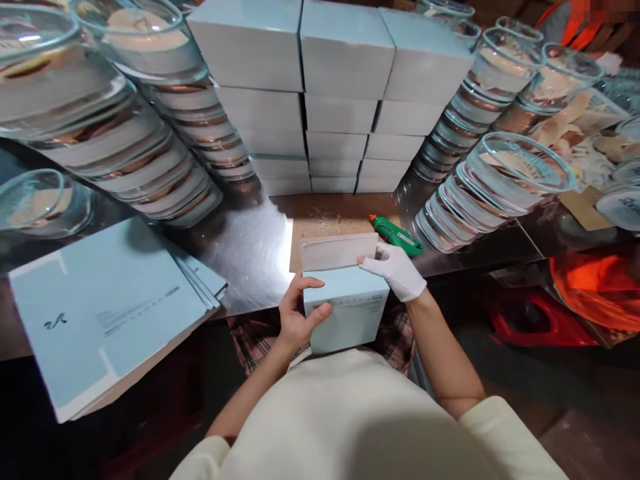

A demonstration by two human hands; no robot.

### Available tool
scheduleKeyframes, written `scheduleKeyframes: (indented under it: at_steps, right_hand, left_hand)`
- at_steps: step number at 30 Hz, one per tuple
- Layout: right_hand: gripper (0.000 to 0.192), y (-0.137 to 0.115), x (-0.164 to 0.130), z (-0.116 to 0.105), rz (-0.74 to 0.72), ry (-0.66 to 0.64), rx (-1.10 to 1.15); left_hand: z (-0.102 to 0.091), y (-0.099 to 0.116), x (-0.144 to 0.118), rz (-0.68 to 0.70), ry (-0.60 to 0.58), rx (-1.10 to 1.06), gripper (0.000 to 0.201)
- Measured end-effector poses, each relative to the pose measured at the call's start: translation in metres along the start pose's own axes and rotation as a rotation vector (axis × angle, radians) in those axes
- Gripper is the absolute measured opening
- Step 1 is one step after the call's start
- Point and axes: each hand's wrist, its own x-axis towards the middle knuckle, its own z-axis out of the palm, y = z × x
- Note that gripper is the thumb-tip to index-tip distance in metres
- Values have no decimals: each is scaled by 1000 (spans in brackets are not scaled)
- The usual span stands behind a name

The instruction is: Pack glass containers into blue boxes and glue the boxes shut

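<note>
A pale blue cardboard box [350, 313] is held close to my body, just below the edge of the steel table [250, 253]. My left hand [295, 313] is bare and grips the box's left side with the thumb on its front. My right hand [397, 267], in a white glove, pinches the open lid flap [337, 251] at the box's upper right corner. A green glue gun [397, 235] lies on a brown board [325, 223] just behind the box.
Three tall stacks of closed pale blue boxes [340, 100] stand at the back middle. Leaning stacks of glass bowls [100, 133] and more glass bowls [490, 180] flank them. Flat unfolded box blanks [105, 313] lie at left. Orange and red items [590, 293] sit at right.
</note>
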Motion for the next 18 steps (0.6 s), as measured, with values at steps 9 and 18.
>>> scheduleKeyframes:
  at_steps: [9,18]
  right_hand:
    - [62,-5,-9,-21,-551,-482,-297]
    - [28,10,-15,-1,-733,-294,-444]
  left_hand:
    - [-7,-6,17,-16,14,-277,49]
    - [-19,13,27,31,-92,-149,21]
